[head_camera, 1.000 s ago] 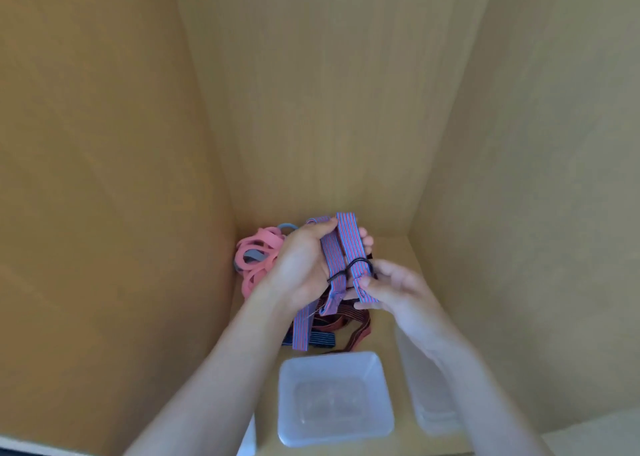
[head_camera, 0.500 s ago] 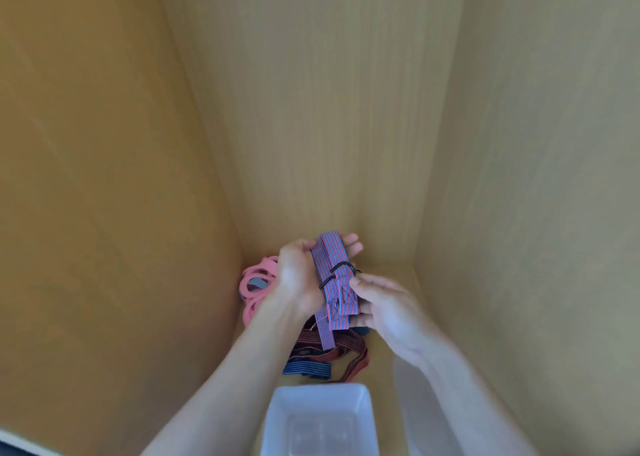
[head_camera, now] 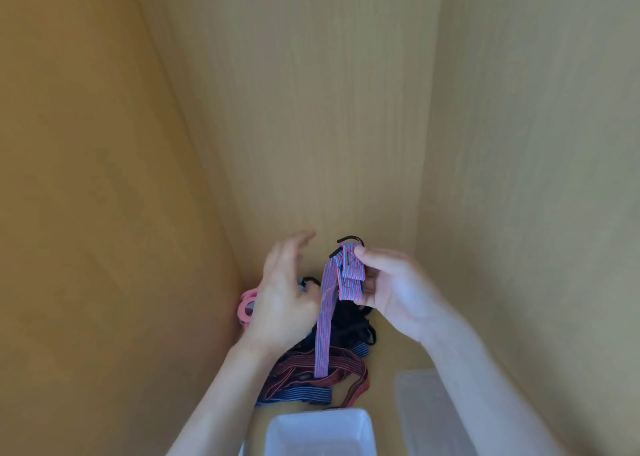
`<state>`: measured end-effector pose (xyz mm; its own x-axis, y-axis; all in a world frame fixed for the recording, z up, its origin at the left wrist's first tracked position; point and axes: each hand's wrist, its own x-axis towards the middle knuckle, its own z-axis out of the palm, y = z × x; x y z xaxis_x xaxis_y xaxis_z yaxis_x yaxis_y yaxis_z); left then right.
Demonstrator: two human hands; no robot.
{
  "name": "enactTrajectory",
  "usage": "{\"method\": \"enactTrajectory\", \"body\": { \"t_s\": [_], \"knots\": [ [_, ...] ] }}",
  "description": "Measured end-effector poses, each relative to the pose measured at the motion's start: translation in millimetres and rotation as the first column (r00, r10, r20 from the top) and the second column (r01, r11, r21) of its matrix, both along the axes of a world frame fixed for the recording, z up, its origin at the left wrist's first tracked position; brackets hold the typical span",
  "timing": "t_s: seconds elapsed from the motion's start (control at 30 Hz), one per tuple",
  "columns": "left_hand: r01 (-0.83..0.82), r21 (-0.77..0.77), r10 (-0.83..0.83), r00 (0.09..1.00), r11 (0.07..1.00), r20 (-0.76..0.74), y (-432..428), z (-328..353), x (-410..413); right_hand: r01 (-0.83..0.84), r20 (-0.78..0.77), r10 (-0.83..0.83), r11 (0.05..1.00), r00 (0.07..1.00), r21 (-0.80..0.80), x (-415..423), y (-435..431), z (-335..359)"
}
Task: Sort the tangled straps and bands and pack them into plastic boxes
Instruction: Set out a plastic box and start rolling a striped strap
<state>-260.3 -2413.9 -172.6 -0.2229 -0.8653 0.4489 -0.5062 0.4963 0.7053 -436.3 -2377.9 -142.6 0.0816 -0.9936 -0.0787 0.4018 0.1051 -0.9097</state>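
Folding step: your right hand point(head_camera: 398, 292) pinches the striped strap point(head_camera: 350, 279) above the white box point(head_camera: 277, 435); left hand point(head_camera: 284, 299) fingers spread, empty. Next: gather loose tail, drop into box.

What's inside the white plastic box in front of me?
Nothing visible in the box: its bottom looks bare. Its near part runs out of view.

Wooden shelf floor point(head_camera: 389, 362), walled on three sides. Tangled straps point(head_camera: 304, 377) lie at back centre. Pink bands point(head_camera: 244, 309) sit in the back left corner, against the wall. In front stand a white box point(head_camera: 318, 414) and, to its right, a clear box point(head_camera: 426, 417).
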Motion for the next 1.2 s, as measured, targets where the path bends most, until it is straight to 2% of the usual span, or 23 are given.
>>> {"method": "enactTrajectory", "body": {
  "t_s": [0.07,0.13,0.27,0.33,0.43,0.5,0.53,0.6,0.63,0.73,0.9,1.07,1.2],
  "knots": [
    [0.184,-0.11,-0.175,0.98,0.977,0.09,3.1,13.9,-4.7,-0.051,-0.015,0.051,0.999,0.999,0.002,-0.5,-1.4,4.6],
    [0.264,-0.129,-0.247,0.959,0.956,0.137,4.2,21.8,-8.1,-0.118,-0.036,0.118,0.993,0.992,0.0,-0.1,-0.8,6.9],
    [0.19,-0.018,-0.187,0.976,0.982,0.108,8.2,26.0,-11.0,-0.155,-0.027,0.155,0.988,0.988,0.02,-1.0,2.9,5.4],
    [0.144,-0.001,-0.143,0.986,0.99,0.091,7.4,25.6,-15.2,-0.156,0.035,0.155,0.988,0.987,0.018,-6.1,6.3,3.4],
    [0.047,0.044,-0.046,0.999,0.998,-0.023,3.8,28.0,-22.6,-0.141,0.139,0.146,0.989,0.979,-0.048,-12.5,16.0,1.1],
    [-0.007,0.059,0.01,0.998,0.998,-0.058,-0.5,31.1,-25.6,-0.071,0.174,0.094,0.989,0.98,-0.13,-15.8,21.4,0.7],
    [-0.018,0.071,0.023,0.997,0.997,-0.07,-2.8,33.2,-26.9,-0.026,0.144,0.053,0.983,0.988,-0.182,-16.1,23.4,1.1],
    [-0.018,0.095,0.026,0.996,0.995,-0.08,-4.2,38.2,-30.9,0.084,-0.051,-0.104,0.952,0.993,-0.295,-15.2,23.5,2.6],
    [-0.005,0.103,0.012,0.997,0.995,-0.075,-2.7,41.1,-33.4,0.15,-0.138,-0.21,0.925,0.968,-0.348,-14.2,21.2,4.4],
    [0.111,0.137,-0.099,0.991,0.984,-0.093,6.1,51.4,-40.2,0.267,-0.182,-0.367,0.869,0.912,-0.417,-12.6,12.9,11.6],
    [0.284,0.2,-0.244,0.949,0.938,-0.202,14.4,79.9,-34.0,0.303,-0.207,-0.452,0.81,0.868,-0.502,-10.9,3.0,34.7],
    [0.262,0.174,-0.229,0.955,0.949,-0.188,3.1,117.0,-27.6,0.304,-0.224,-0.511,0.751,0.83,-0.585,-2.2,-16.0,75.1],
    [0.288,0.147,-0.246,0.936,0.946,-0.25,-2.9,148.8,-28.0,0.266,-0.268,-0.556,0.697,0.787,-0.665,-0.6,-29.2,108.1]
  ]
}}
